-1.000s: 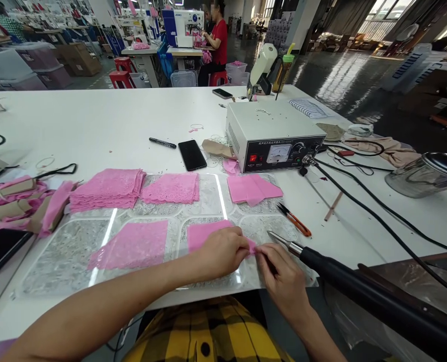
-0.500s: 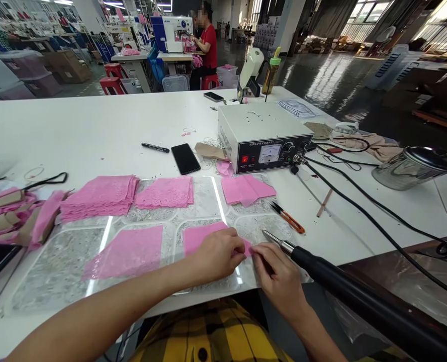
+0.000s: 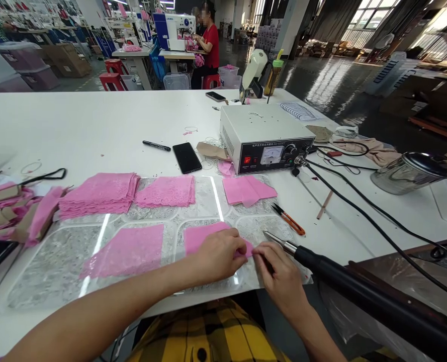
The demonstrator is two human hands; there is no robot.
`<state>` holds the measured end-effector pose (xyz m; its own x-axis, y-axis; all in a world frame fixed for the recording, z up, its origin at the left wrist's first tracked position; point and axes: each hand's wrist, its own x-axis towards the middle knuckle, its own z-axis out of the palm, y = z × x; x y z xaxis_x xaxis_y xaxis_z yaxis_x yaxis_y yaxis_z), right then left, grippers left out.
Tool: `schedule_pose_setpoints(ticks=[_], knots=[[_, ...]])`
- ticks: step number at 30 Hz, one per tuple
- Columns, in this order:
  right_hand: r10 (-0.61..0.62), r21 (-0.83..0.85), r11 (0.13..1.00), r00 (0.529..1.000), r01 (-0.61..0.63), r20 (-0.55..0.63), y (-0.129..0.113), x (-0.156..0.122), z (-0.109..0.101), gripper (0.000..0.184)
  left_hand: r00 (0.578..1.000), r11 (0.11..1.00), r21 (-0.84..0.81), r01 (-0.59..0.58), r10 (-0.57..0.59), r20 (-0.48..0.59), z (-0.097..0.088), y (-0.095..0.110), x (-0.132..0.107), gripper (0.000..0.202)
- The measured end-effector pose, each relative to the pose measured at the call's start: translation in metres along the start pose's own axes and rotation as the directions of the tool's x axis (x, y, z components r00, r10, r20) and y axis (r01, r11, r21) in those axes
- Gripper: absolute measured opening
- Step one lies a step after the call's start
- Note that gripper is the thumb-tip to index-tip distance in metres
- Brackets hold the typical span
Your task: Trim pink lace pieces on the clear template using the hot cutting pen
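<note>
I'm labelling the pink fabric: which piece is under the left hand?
The near-right piece, beside the sheer one; the left hand covers no other.

Pink pc (image 3: 197, 237), 7 o'clk: was thin cloth, matt, fairly smooth.
Stack (image 3: 98, 193), 9 o'clk: was matt cloth, edges rough & lacy-lkg.
Mat (image 3: 50, 266), 8 o'clk: was clear plastic-type sheet, glossy w/ glare streaks.
Probe (image 3: 359, 281), 4 o'clk: had shiny metal tip; blk grip was smooth, satin.
Snips (image 3: 294, 223), 4 o'clk: had metal blades, plastic-lkg handle.
Ctrl box (image 3: 264, 120), 1 o'clk: lkd like painted metal, low sheen.
Jar (image 3: 398, 178), 3 o'clk: was transparent, glass/plastic unclear; lid lkd polished metal.
Phone (image 3: 186, 158), 10 o'clk: was glossy.
Tabletop (image 3: 95, 115), 10 o'clk: was smooth, semi-matt.
</note>
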<state>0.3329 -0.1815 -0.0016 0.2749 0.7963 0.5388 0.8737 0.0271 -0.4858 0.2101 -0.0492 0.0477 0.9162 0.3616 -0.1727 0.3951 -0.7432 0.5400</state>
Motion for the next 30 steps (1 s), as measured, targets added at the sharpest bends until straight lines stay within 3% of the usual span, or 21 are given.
schedule_pose_setpoints(ticks=[18, 30], knots=[[0.027, 0.011, 1.000, 0.999, -0.027, -0.028, -0.0014, 0.0026, 0.0034, 0.013, 0.999, 0.999, 0.026, 0.038, -0.038, -0.011, 0.0023, 0.0019, 0.0059, 0.023], [0.085, -0.002, 0.996, 0.996, -0.085, -0.020, -0.0026, 0.0026, 0.0069, 0.015, 0.999, 0.999, -0.017, 0.037, -0.037, -0.007, -0.0040, 0.0036, 0.0062, 0.014]])
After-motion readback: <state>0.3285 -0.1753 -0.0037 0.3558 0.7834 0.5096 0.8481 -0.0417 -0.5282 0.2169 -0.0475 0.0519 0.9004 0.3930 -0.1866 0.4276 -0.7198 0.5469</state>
